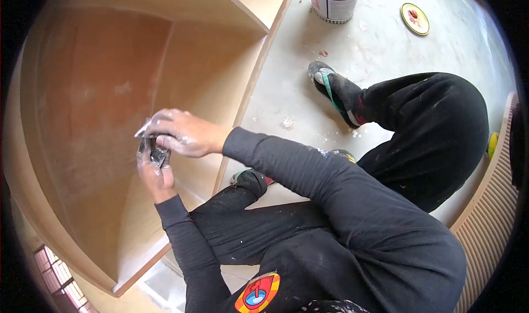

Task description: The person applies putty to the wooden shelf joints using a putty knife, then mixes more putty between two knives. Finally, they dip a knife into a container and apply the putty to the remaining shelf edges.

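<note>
In front of the wooden cabinet (pixel 209 65), my two hands are close together. My right hand (pixel 184 134) has its fingers closed on a thin, whitish flat piece (pixel 142 130), too small and smeared to name. Just below it, my left hand (pixel 157 172) is wrapped round a dark, putty-smeared piece (pixel 158 154), which I cannot identify. Both hands carry white and grey smears. The edge of the flat piece lies at the top of the dark piece; whether they touch is unclear.
An open paint can (pixel 334 3) and a round lid (pixel 415 19) stand on the pale floor (pixel 292 87). My sandalled foot (pixel 333 91) is near the cabinet edge. A ribbed panel (pixel 490 225) curves along the right.
</note>
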{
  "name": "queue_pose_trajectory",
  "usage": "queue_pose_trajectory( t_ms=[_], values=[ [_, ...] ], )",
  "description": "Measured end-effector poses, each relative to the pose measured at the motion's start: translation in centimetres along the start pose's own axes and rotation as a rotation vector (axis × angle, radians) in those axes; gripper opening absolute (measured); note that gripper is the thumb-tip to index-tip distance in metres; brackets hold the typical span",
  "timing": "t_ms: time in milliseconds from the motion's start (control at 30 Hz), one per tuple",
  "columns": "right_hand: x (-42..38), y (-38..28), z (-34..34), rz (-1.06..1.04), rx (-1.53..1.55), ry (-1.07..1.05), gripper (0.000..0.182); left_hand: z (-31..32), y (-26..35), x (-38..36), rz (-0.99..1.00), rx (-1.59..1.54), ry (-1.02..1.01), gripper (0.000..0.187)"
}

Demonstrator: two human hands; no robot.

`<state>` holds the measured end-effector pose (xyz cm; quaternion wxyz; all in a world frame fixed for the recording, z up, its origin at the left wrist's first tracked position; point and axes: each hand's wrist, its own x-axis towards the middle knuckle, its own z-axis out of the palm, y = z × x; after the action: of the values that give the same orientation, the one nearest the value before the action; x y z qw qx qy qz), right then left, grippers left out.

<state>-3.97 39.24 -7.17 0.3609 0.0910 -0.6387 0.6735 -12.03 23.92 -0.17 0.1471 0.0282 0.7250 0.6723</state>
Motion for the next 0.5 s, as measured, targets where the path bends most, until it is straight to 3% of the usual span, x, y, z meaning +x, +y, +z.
queue_pose_trajectory(
  t_ms=[67,233,400,467,500],
  values=[
    [-0.5,0.2,1.0,0.008,0.045,0.017,0.029,1.7,0.3,-0.4,0.005,-0.078,-0.110,0.030],
    [-1.5,1.2,1.3,0.050,-0.091,-0.017,0.030,0.5,-0.4,0.5,0.056,-0.066,-0.109,0.030],
    [-2.3,3.1,0.1,0.084,-0.168,-0.043,0.032,-0.7,-0.7,0.7,0.135,-0.033,0.003,0.028],
    [-2.6,3.5,-1.6,0.240,-0.298,-0.291,0.035,-1.4,-0.2,0.6,0.118,-0.032,0.002,0.027],
    [-3.6,5.2,-1.8,0.183,-0.378,-0.228,0.032,-1.7,0.2,0.6,0.186,-0.040,0.002,0.028]
  ],
)
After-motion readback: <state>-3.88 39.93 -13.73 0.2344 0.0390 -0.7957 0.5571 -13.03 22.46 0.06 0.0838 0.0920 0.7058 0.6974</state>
